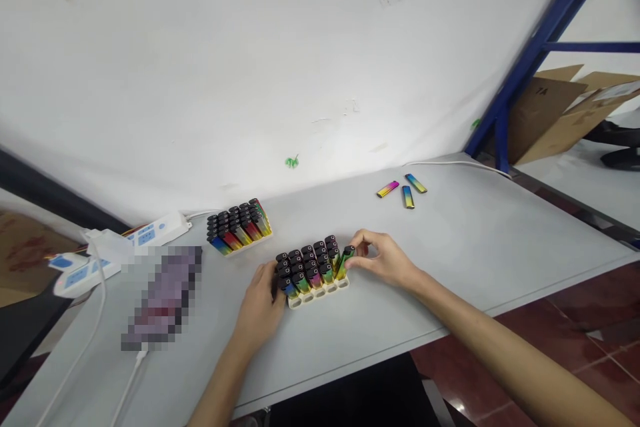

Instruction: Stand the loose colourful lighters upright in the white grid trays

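Note:
A cream tray (pixel 320 294) holds rows of upright lighters with black tops, and its front row of holes shows bare. My left hand (pixel 261 300) is at the tray's left side, its fingers curled against the leftmost lighters; what its fingertips grip is hidden. At the tray's right end, my right hand (pixel 381 256) pinches the top of a tilted green-yellow lighter (pixel 343 264) between thumb and fingers. The lower end of that lighter is at the tray.
A second tray (pixel 250 245) full of lighters stands back left. Three loose lighters (pixel 409 197) lie back right. Power strips (pixel 150 233), white cables and a pixelated object (pixel 165 297) are on the left. Cardboard boxes (pixel 550 107) stand beyond the blue frame (pixel 503 127).

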Demonstrator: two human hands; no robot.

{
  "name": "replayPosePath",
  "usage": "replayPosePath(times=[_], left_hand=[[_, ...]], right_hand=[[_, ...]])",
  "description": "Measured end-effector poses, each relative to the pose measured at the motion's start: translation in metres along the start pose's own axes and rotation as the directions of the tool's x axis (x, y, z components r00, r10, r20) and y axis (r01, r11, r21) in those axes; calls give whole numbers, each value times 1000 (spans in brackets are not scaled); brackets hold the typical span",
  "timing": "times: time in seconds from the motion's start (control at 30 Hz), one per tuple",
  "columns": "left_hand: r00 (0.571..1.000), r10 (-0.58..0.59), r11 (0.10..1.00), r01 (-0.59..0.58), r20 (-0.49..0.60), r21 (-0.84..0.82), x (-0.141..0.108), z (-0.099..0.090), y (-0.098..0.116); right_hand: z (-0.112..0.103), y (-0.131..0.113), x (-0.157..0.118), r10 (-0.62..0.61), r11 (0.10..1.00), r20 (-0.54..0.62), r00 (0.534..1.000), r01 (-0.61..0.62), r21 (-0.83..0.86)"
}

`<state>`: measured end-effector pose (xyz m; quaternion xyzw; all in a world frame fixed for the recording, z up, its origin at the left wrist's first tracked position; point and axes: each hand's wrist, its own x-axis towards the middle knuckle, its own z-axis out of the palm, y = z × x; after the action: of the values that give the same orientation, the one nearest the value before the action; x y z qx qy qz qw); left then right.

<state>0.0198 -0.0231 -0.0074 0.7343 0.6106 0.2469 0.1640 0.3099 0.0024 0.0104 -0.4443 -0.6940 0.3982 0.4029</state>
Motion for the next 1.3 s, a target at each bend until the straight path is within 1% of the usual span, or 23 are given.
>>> replayPosePath(times=[0.1,0.27,0.37,0.47,0.5,0.53,0.57,0.6,0.63,0.67,0.7,0.73,0.8,0.83,0.87,0.93,1.0,1.1,1.17,1.23,1.3], left_hand=[[1000,2,1000,-2,-5,-2,0,-1,1],[1000,4,1000,-4,-1,-10,1,-1,2],[1000,3,1000,-3,-3,-12,1,0,0],[1000,-1,1000,1,1,-8,0,0,-1],[1000,-1,1000,1,2,-9,0,0,-1],[1000,-2,1000,3,3,-11,0,0,-1],[1000,-5,1000,5,5,-13,0,0,-1],[1000,-7,1000,7,7,-14,0,0,-1],[1000,-8,1000,8,9,-15,1,0,0],[1000,-7,1000,7,10,-14,1,-1,0],[1000,-3,1000,4,10,-13,1,-1,0],[1000,1,1000,-1,8,-11,1,-1,1],[1000,5,1000,-5,0,-7,2,-1,1],[1000,7,1000,-7,-3,-5,2,0,0],[1000,9,1000,-9,-6,-4,2,0,0],[1000,15,1000,-15,-5,-5,1,0,0],[1000,19,1000,-19,-6,-6,1,0,0],[1000,16,1000,-16,-13,-4,1,0,1],[1000,16,1000,-16,-17,-2,1,1,1],[1000,21,1000,-21,-18,-5,1,1,1],[1000,24,1000,-24,-18,-11,1,1,1]], right_hand=[[4,1,-1,-26,1000,13,1000,26,0],[13,2,-4,-39,998,126,991,45,-50],[14,3,-4,-41,987,143,989,62,-150],[6,6,-1,-50,952,163,985,97,-291],[0,8,1,-32,932,124,992,74,-354],[-7,11,4,-4,906,43,999,22,-423],[-17,14,7,18,863,-86,996,-59,-502],[-28,19,11,26,800,-262,965,-177,-573],[-39,25,15,4,738,-422,907,-288,-611],[-52,32,18,-42,672,-536,843,-374,-640],[-64,39,20,-58,603,-606,794,-456,-655],[-75,46,22,-29,546,-637,770,-521,-656],[-91,58,24,52,474,-646,762,-588,-655],[-96,62,23,88,463,-637,766,-597,-655],[-98,65,23,112,468,-624,773,-595,-653],[-97,65,21,121,513,-607,786,-573,-639],[-90,61,19,98,584,-608,788,-541,-606],[-79,52,15,66,717,-631,773,-477,-509],[-72,47,12,72,822,-621,781,-399,-406],[-66,42,10,110,921,-572,812,-300,-249],[-60,39,9,157,975,-497,853,-214,-59]])
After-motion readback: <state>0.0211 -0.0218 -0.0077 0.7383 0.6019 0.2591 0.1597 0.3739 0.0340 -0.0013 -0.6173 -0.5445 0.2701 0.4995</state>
